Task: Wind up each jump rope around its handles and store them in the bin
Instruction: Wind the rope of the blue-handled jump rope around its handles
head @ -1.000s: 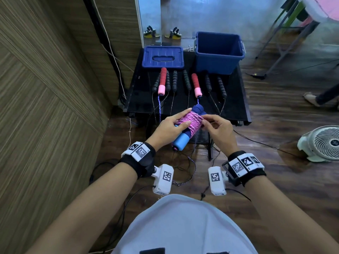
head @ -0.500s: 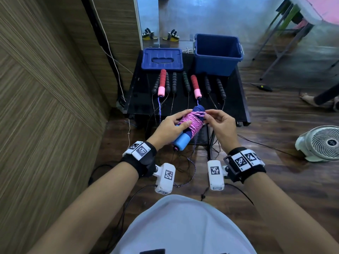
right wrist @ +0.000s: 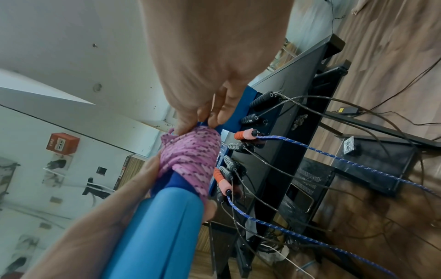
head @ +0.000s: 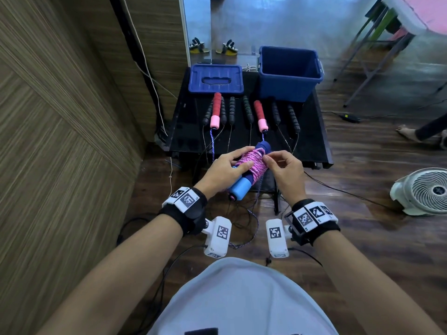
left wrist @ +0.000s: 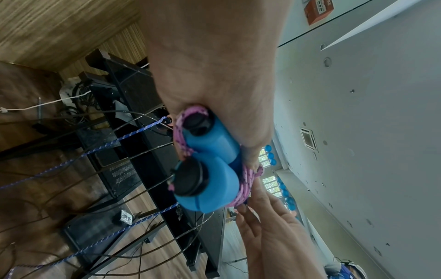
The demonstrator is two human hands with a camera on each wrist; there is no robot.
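A: Where is the wound rope (head: 251, 163) held, and how is it laid?

B: It is held in the air just in front of the near edge of the black table (head: 312, 146), above the floor; its long axis is slanted, the light-blue handle ends (head: 239, 189) lowered toward the person and the dark far end raised toward the table; the pink cord is seen wrapped around both handles at the middle

A: By which hand is it carried?

B: The left hand (head: 225, 170) is curled round the bundle from the left, thumb over the windings; the right hand (head: 283, 170) is set at the upper right end, its fingertips (right wrist: 210, 117) pinched on the cord there; whether the tail is already tucked cannot be told

A: And the bin (head: 290, 71)?

B: It is stood open at the far right corner of the table, well apart from the bundle and beyond the row of unwound ropes (head: 258, 112); it lies ahead and slightly right along the bundle's raised end, so the right hand is judged the nearer; the lid (head: 215, 79) is laid flat at the far left
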